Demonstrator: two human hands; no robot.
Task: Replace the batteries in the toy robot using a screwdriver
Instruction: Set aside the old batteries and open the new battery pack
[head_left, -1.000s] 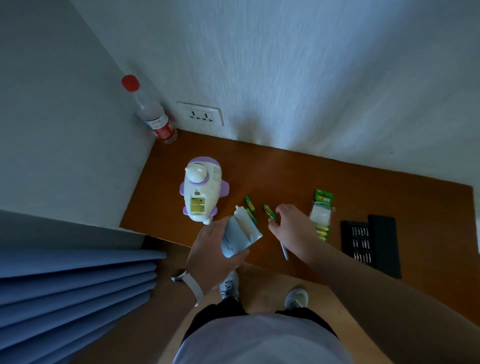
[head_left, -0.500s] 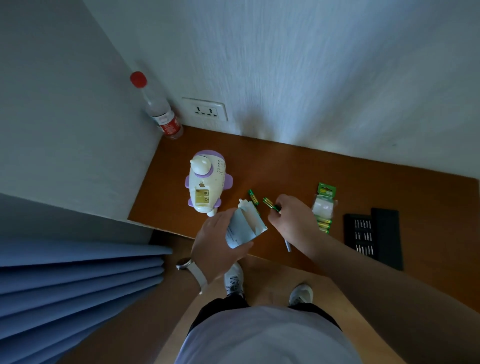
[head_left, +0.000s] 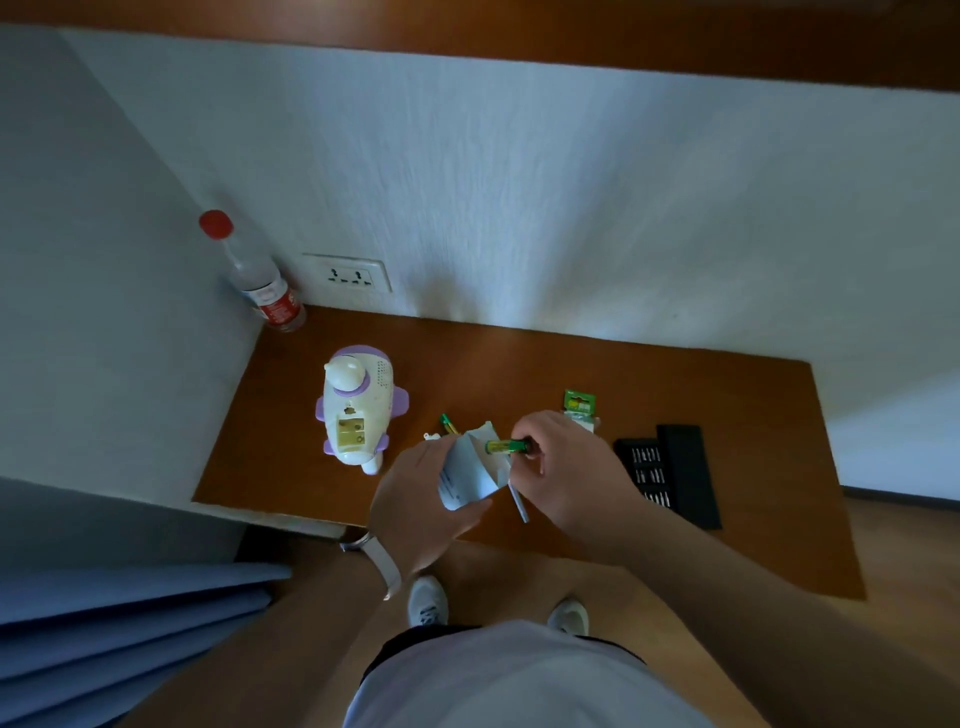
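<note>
The robot (head_left: 358, 410) lies on its front at the left end of the table (head_left: 519, 358), its open battery bay (head_left: 351, 432) facing up. Just right of the robot's feet, the left hand (head_left: 418, 501) grips a small white box (head_left: 467, 470), fingers and thumb curled round its sides, with the open flap end tilted up. Right of that, the right hand (head_left: 569, 467) pinches a green and yellow battery (head_left: 505, 446) between thumb and fingertips, its free end at the box's mouth. A thin pale screwdriver (head_left: 518, 501) sticks out from under this hand; whether the hand holds it cannot be told. A loose battery (head_left: 449, 423) lies on the table between robot and box. Further right of the robot are a battery pack (head_left: 579, 408) and a black bit case (head_left: 670, 473). Behind the robot, a bottle (head_left: 257, 278) stands in the corner beside a socket (head_left: 353, 274).
</note>
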